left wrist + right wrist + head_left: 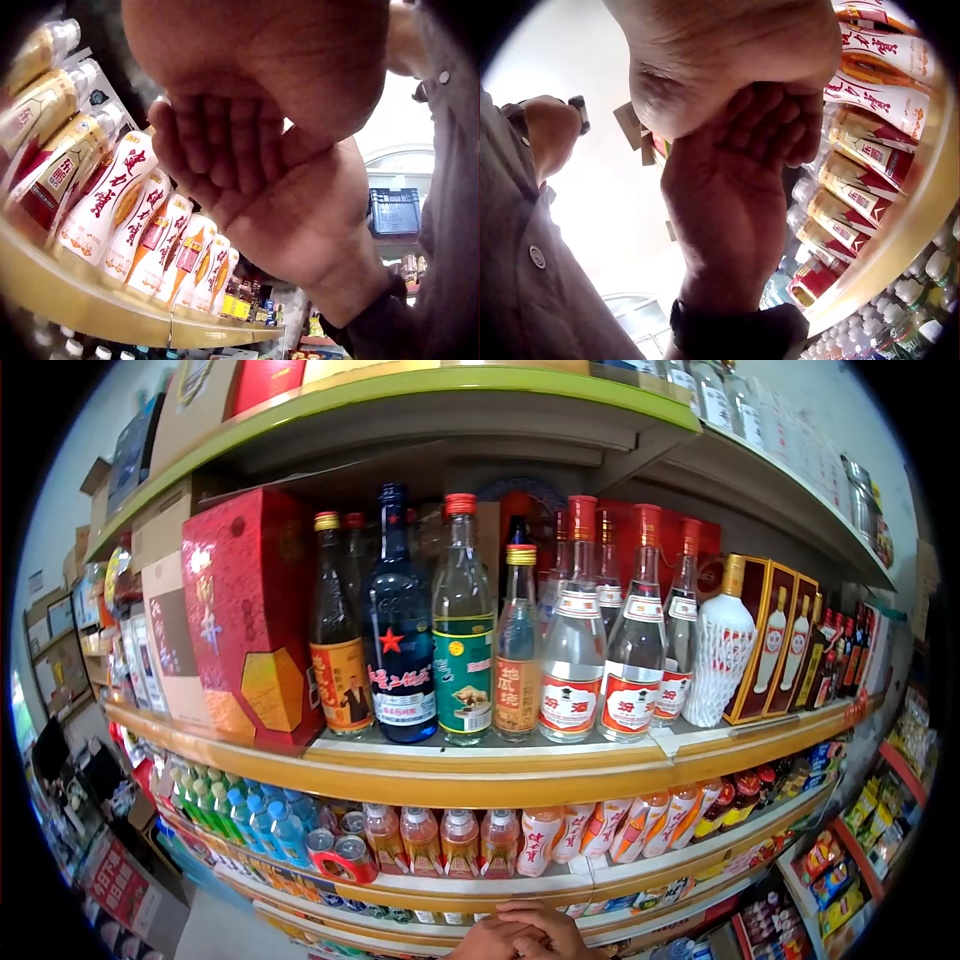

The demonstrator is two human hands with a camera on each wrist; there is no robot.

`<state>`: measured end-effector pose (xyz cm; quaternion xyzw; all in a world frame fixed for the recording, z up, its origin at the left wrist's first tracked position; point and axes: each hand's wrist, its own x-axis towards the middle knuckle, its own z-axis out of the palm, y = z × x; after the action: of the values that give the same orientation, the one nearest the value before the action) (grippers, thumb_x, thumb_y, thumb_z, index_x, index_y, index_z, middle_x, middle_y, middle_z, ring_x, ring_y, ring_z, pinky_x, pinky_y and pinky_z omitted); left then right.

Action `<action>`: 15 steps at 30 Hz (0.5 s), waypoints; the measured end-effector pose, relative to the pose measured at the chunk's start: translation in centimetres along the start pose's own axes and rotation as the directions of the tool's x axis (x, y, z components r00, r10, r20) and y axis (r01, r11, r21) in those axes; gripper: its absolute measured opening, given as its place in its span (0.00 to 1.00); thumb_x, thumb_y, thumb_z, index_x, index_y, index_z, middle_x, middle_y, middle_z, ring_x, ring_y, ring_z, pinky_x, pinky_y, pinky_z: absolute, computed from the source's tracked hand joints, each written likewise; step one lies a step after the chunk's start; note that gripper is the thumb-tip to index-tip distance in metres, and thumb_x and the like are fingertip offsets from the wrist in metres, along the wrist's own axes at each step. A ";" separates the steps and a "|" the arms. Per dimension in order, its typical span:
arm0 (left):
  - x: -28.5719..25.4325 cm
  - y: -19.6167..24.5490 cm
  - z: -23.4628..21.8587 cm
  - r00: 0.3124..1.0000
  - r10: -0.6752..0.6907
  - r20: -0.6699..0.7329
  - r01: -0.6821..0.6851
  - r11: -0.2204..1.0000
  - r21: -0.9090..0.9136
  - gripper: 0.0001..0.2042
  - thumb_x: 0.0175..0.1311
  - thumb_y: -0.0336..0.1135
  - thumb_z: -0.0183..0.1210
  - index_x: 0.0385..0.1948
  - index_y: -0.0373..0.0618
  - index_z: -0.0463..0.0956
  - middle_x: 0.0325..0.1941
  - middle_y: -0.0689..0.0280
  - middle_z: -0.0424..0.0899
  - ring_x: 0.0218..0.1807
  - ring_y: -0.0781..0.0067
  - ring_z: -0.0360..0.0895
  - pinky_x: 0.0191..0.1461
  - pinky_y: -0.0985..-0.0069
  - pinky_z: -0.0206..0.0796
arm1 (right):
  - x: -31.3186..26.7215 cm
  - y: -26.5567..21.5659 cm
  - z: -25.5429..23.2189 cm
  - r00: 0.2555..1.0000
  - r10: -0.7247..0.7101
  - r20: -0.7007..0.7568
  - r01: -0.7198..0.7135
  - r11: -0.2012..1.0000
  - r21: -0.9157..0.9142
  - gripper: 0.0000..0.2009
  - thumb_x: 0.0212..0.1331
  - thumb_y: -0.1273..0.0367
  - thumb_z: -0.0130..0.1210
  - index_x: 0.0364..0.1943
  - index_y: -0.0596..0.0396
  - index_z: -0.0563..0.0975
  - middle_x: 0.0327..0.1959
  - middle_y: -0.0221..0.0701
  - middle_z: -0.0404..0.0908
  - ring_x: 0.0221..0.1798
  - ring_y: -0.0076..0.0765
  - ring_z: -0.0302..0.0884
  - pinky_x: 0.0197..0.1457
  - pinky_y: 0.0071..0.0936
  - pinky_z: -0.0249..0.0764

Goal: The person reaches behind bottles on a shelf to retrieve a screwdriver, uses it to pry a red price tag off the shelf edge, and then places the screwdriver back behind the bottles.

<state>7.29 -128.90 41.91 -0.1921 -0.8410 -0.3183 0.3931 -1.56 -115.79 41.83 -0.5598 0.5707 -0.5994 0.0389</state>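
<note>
At the bottom of the head view, my left hand [556, 932] and right hand [486, 940] lie together, one overlapping the other, in front of the shelves. The left wrist view has the heel of my left hand [262, 52] large at the top, with my right hand [307, 210] against it, palm showing. From the right wrist, my right hand [735, 60] is above and my left hand [727, 202] below, fingers loosely bent. No object shows in either hand. Nearest them in the head view are orange-and-white bottles [540, 840] on a lower shelf.
A middle shelf [480, 785] bears glass liquor bottles [572, 660], a blue bottle [400, 650], a white textured bottle [720, 650] and a tall red box [255, 610]. Drink cans [352, 850] stand lower down. Snack bags [840, 905] are on a rack at right.
</note>
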 end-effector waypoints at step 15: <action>6.4 3.7 -2.8 0.968 -0.098 0.231 0.173 0.928 -0.330 0.11 0.52 0.42 0.63 0.30 0.45 0.81 0.41 0.55 0.84 0.48 0.45 0.80 0.52 0.55 0.72 | -0.9 2.6 -2.0 0.995 0.038 0.096 -0.041 0.999 0.028 0.23 0.71 0.57 0.57 0.62 0.59 0.77 0.62 0.43 0.77 0.65 0.49 0.75 0.68 0.45 0.71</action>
<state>6.96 -127.65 49.68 -0.2321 -0.8195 -0.4664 0.2390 -4.16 -114.80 39.88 -0.5759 0.5702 -0.5794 0.0863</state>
